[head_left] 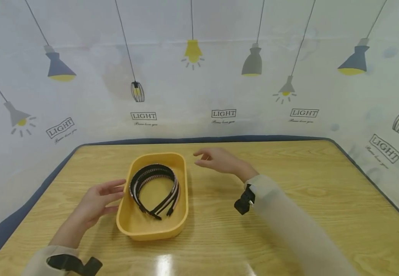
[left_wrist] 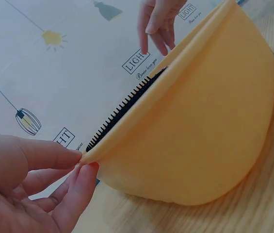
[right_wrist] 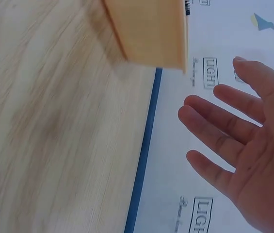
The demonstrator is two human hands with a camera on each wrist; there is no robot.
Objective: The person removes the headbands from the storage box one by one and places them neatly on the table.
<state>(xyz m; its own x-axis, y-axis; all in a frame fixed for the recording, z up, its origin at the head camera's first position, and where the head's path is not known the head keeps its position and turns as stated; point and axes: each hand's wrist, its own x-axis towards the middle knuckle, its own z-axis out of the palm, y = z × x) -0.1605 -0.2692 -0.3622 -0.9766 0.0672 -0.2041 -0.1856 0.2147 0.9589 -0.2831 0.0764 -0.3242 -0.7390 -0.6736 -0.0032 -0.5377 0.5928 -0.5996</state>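
A yellow plastic basket point(head_left: 151, 232) with rounded corners rests on the wooden table. Several headbands point(head_left: 156, 168), black and light-coloured, lie together inside it; one toothed black band point(left_wrist: 122, 114) shows above the rim in the left wrist view. My left hand point(head_left: 97, 199) is at the basket's left side. Its thumb and fingertips pinch the rim in the left wrist view. To the right of the basket, my right hand point(head_left: 216, 159) is raised with nothing in it. In the right wrist view its fingers point(right_wrist: 214, 131) are spread and loosely bent, apart from the basket.
The wooden table point(head_left: 272, 237) has a dark blue border point(head_left: 206, 140) along its far edge. Behind it stands a pale backdrop point(head_left: 172, 84) printed with hanging lamps and lettering. Dark straps with small devices point(head_left: 244, 201) sit on both wrists over light sleeves.
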